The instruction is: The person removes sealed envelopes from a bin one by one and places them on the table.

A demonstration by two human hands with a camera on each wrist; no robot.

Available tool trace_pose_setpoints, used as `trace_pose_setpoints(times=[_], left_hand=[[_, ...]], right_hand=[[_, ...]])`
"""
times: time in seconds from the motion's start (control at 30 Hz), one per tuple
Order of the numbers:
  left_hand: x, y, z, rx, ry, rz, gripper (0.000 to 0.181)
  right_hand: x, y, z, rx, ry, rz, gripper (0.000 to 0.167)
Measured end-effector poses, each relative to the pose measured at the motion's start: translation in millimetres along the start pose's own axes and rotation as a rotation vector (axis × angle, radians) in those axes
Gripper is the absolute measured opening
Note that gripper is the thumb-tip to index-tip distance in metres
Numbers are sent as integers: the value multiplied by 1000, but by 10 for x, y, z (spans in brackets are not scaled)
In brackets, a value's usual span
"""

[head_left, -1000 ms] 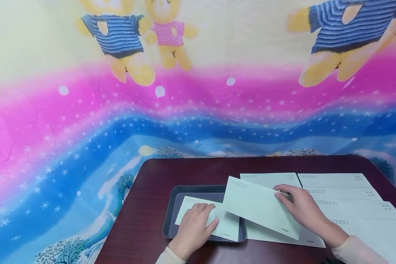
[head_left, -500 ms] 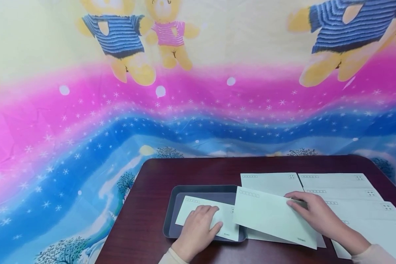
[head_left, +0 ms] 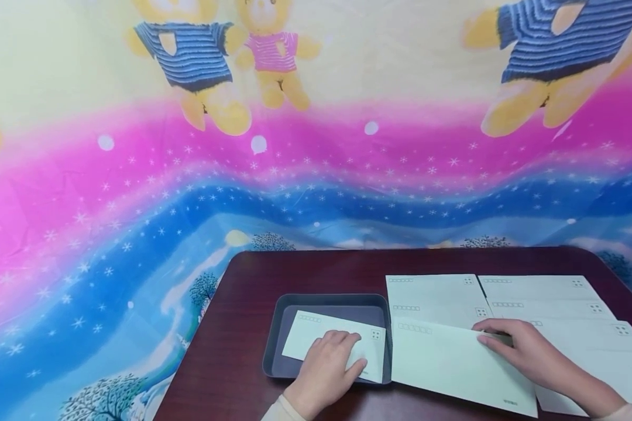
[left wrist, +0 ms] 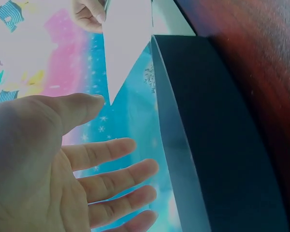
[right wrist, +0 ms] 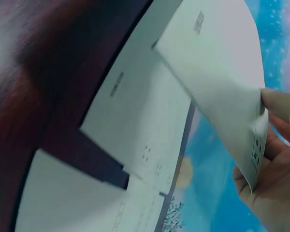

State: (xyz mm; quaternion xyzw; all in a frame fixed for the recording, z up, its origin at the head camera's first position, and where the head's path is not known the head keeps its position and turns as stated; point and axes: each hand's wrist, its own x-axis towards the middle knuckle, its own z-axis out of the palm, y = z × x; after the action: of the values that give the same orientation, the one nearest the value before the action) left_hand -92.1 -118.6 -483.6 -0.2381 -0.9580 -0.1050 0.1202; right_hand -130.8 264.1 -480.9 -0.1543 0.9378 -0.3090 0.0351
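Note:
My right hand (head_left: 521,351) pinches the upper right edge of a pale envelope (head_left: 453,362) between thumb and fingers. In the right wrist view this envelope (right wrist: 217,63) is raised at a tilt over others lying flat, bending slightly at the grip. To the left, a dark grey tray (head_left: 275,336) contains another pale envelope (head_left: 300,339), partly covered by my left hand (head_left: 326,368). The left wrist view has that hand (left wrist: 63,159) with its fingers spread and nothing between them, beside the tray's wall (left wrist: 174,145).
Overlapping envelopes lie in two columns, one behind the held envelope (head_left: 432,292) and one at the right (head_left: 532,289). They sit on a dark reddish-brown table (head_left: 216,362). A patterned cloth (head_left: 316,164) with printed bears hangs behind it.
The right hand has carried its envelope right and down, away from the tray and over the left column. The left hand has shifted slightly right above the tray.

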Motion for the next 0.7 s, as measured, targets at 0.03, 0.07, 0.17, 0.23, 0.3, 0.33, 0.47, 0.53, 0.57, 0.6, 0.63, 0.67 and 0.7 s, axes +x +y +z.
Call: trace_pose_setpoints(times=[0.03,0.07,0.17,0.23,0.3,0.33,0.47,0.53,0.57,0.6,0.63,0.67,0.7], left_hand=[[-3,5,7,1,6,8,34],[-7,9,14,2,11,15,34],[-19,22,29,2,18,29,33],[-24,31,32,0,20,31,32],[-29,34,35,1,24,34,32],[-30,36,36,4,26,37,32],[-41,38,44,11,34,49,32],[-46,44,49,14,37,55,32],[-50,48,51,14,37,59,32],[-53,53,54,13,37,60,32],[-57,60,55,11,33,61,32],[-60,67,56,9,29,63,32],[-64,75,58,7,24,64,32]], right_hand=[[-9,26,-7,9,-13,-9,16],[-19,52,-13,15,-20,-25,16],[-49,124,-21,24,-27,-70,14],[-66,168,-17,20,-26,-89,14],[-77,208,-10,20,-38,-87,14],[-82,225,-4,22,-47,-89,15],[-94,280,31,61,-103,-106,16],[-97,297,59,92,-133,-123,16],[-101,303,74,107,-150,-125,17],[-103,308,89,121,-166,-127,17],[-106,307,106,129,-176,-127,18],[-108,310,120,137,-186,-129,18],[-109,313,136,141,-193,-127,19]])
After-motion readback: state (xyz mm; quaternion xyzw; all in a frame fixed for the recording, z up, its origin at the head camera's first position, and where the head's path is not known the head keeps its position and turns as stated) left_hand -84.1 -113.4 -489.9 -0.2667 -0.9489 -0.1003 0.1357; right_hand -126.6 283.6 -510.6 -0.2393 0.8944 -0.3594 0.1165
